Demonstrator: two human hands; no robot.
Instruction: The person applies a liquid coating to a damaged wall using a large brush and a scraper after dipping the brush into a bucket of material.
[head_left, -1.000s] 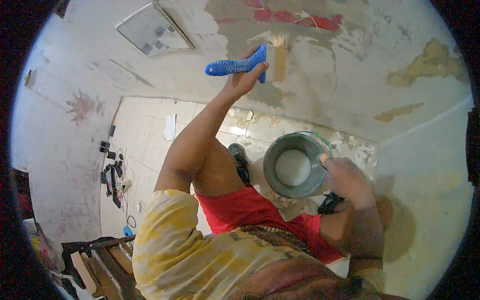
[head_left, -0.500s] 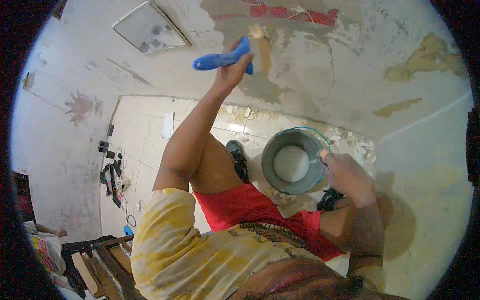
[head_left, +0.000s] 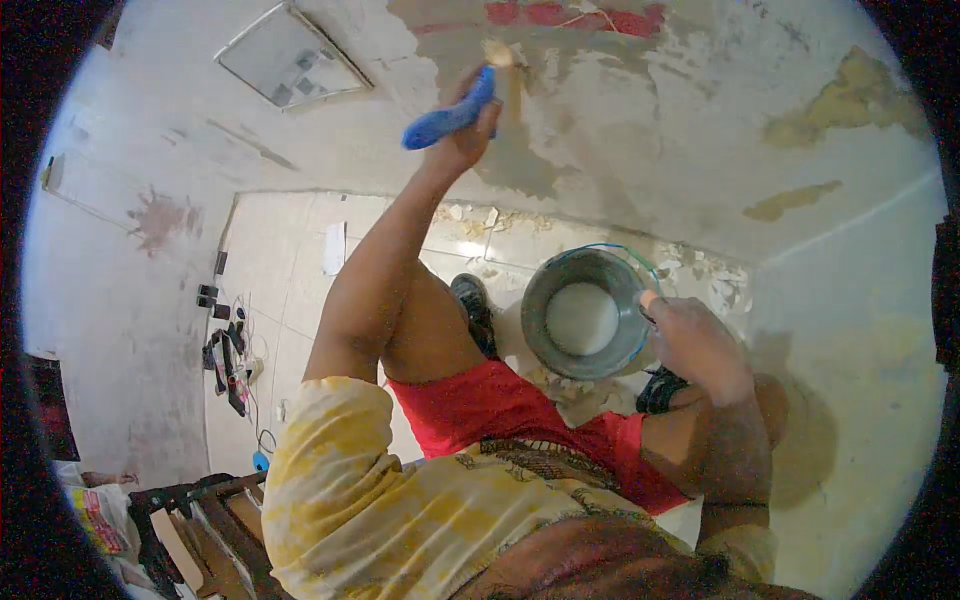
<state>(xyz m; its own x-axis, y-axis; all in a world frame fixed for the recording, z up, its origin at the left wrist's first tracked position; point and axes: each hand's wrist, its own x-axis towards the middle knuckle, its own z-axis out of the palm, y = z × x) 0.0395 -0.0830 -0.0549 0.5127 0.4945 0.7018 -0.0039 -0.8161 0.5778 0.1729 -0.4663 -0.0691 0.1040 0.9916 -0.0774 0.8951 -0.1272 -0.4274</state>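
Note:
My left hand (head_left: 464, 140) is closed around the blue handle of a wide paintbrush (head_left: 450, 120), raised at the wall. Its pale bristles, a little blurred, meet the wall beside a damp tan streak, below a red patch. A grey bucket (head_left: 536, 336) with whitish liquid (head_left: 582, 318) in it stands on the floor between my feet. My right hand (head_left: 700, 345) grips the bucket's right rim, its thumb at the edge; the other fingers are partly hidden. The bucket's thin blue-green handle (head_left: 630, 252) arches along its far side.
Flaked plaster (head_left: 490, 218) lies along the wall's foot and around the bucket. A framed panel (head_left: 292, 56) is on the wall at upper left. Cables and small black items (head_left: 230, 350) lie on the left floor, near a white sheet (head_left: 335, 248). Wooden furniture (head_left: 215, 530) stands at lower left.
The paintbrush has tilted in my left hand's grip, its handle end swinging right and down while the bristles stay near the same wall patch. My right hand remains on the bucket. The view has shifted slightly.

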